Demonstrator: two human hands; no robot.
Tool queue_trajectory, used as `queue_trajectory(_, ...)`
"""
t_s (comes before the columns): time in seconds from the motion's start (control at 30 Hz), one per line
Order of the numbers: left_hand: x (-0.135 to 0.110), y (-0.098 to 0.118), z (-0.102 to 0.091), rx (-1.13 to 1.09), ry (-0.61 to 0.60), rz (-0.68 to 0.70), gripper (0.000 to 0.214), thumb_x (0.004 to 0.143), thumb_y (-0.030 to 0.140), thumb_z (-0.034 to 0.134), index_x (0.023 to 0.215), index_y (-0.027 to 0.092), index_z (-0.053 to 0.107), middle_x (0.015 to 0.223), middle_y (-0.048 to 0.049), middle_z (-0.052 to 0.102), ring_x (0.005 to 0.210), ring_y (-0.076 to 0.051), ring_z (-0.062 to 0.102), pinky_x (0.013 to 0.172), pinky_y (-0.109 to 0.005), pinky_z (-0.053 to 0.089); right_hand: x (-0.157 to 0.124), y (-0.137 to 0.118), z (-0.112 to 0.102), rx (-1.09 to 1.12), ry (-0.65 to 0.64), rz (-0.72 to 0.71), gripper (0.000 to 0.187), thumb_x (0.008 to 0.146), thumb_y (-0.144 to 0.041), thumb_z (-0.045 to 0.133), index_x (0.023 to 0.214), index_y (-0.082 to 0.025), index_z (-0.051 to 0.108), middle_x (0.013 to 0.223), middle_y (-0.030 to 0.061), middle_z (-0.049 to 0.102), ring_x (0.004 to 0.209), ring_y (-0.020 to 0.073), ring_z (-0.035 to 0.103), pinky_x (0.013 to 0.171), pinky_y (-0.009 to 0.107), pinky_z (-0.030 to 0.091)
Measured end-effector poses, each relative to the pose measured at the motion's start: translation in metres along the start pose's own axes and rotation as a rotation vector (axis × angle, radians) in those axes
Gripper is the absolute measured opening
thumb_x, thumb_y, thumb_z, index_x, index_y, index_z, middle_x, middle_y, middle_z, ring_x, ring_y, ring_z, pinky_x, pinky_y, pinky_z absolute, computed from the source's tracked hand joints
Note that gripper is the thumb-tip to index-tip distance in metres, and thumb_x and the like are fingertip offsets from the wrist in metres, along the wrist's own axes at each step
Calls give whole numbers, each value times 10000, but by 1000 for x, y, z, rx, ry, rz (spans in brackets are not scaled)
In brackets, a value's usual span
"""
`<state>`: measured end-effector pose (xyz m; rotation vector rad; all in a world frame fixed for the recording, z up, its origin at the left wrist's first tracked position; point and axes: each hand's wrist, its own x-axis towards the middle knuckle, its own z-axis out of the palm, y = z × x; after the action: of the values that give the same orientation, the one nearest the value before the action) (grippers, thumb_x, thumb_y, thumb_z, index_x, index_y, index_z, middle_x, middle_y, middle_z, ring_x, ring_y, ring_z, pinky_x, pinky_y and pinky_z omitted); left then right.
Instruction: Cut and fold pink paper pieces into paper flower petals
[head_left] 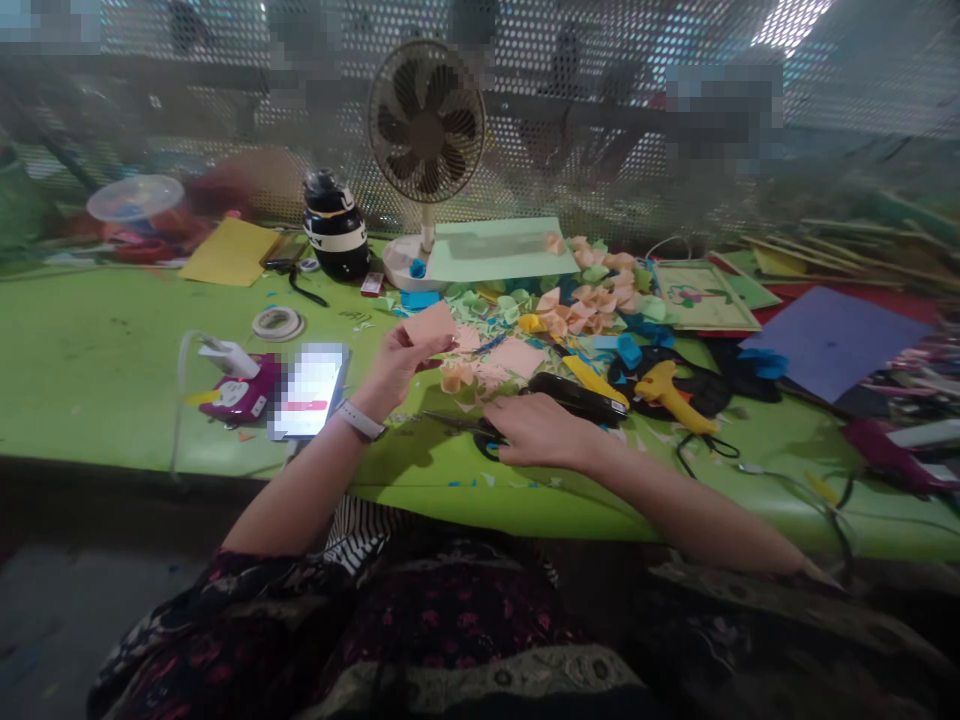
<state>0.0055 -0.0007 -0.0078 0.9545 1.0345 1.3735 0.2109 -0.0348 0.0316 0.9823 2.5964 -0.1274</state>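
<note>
While your left hand (394,365) holds the pink paper square (430,324) up off the desk (112,360), pinched by its lower edge between thumb and fingers, your right hand (536,430) lies palm down on the scissors (469,428). That is the relation that matters: the scissors sit directly below and slightly to the right of the paper, under your right hand and much nearer to it than to the left. Their long axis runs almost level across the desk, blades pointing left toward your left wrist, handles tucked beneath your right fingers. Whether that grip has actually closed through the handle loops I cannot tell, since the hand covers them. The paper is tilted, its face turned toward you, well clear of the heap of folded paper pieces (585,300) behind it. A phone (309,390) lies just left of your left wrist, and a yellow glue gun (671,395) rests to the right.
</note>
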Motion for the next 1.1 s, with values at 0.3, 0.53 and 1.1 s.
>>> queue_trajectory(0.3,0,7,-2,-26,17,-1,372,600,392,889,852,171,727,906,-73,771,797,-168,730,613,-211,465,-10,31,1,195,-1,0,183,727,-276,586,873,-179,638,798,82,704,722,236,641,573,296,349)
queue_trajectory(0.53,2,10,-2,-116,136,75,385,583,363,904,866,174,724,834,-35,751,707,-116,696,557,-186,412,-15,57,11,1078,299,182,291,684,-380,700,856,-193,558,726,12,637,604,153,619,576,289,512)
queue_trajectory(1.1,-8,5,9,-146,76,85,348,615,314,891,887,167,731,869,-59,765,730,-156,721,639,-252,543,5,22,23,1449,444,253,541,565,-596,838,751,-200,521,636,-30,579,530,107,552,479,252,496)
